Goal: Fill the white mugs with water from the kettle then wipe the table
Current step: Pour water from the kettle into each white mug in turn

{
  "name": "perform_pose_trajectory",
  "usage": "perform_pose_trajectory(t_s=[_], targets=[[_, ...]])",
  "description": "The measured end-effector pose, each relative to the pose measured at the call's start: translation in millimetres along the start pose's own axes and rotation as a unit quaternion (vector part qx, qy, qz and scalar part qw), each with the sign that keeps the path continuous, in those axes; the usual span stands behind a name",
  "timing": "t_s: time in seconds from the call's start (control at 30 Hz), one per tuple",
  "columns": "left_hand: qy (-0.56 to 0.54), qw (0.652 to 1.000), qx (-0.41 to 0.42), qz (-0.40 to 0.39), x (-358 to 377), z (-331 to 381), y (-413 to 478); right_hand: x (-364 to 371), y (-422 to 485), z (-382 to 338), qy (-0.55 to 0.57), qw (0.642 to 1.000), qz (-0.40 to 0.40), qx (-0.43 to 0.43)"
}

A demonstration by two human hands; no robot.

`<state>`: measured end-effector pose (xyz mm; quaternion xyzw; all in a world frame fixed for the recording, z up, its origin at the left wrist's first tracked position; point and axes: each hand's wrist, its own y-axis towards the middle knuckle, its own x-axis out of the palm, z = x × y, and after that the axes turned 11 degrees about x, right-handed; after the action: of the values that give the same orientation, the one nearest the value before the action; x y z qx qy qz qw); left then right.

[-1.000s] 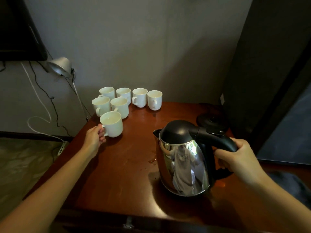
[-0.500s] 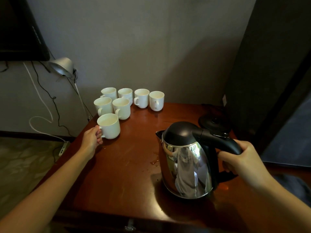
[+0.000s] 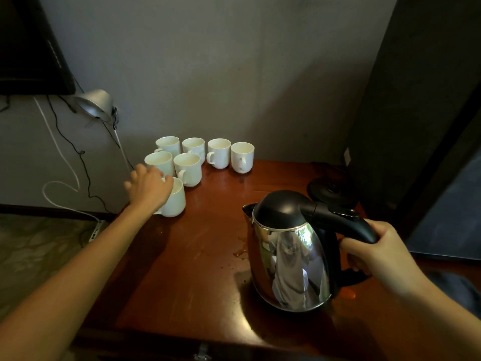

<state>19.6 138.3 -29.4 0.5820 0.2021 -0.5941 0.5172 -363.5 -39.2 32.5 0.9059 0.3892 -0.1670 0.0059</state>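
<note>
Left hand (image 3: pixel 148 188), fingers spread, rests on the mug (image 3: pixel 176 204) by the table's (image 3: pixel 203 267) left edge; right hand (image 3: pixel 377 259) grips the kettle (image 3: pixel 289 261); filling seems in hand, next lift and pour

We find bare table (image 3: pixel 197 269) across the middle of the frame, between the cluster of mugs (image 3: pixel 218 157) at upper centre and the kettle (image 3: pixel 289 264) at lower right. Behind the kettle, the black base (image 3: pixel 329 191) and a dark cabinet (image 3: pixel 416 126) close off the right side.
</note>
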Motion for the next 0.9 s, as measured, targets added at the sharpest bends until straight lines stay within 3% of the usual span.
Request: perform_pose_trajectory(t_s=[0.23,0.4,0.57,0.73,0.9], targets=[[0.063,0.985,0.042,-0.155,23,32,48,2,-1,-3,-0.006,1.000,-0.001,0.005],[0.069,0.984,0.019,-0.165,32,36,64,1,1,-2,-0.011,1.000,-0.007,0.007],[-0.009,0.981,-0.014,-0.191,39,27,88,0,2,-1,-0.017,1.000,-0.003,0.004],[-0.087,0.986,-0.043,-0.137,30,34,81,-2,3,1,-0.025,1.000,-0.010,0.003],[-0.132,0.989,0.002,-0.060,13,50,77,-3,1,3,-0.021,1.000,-0.012,0.001]])
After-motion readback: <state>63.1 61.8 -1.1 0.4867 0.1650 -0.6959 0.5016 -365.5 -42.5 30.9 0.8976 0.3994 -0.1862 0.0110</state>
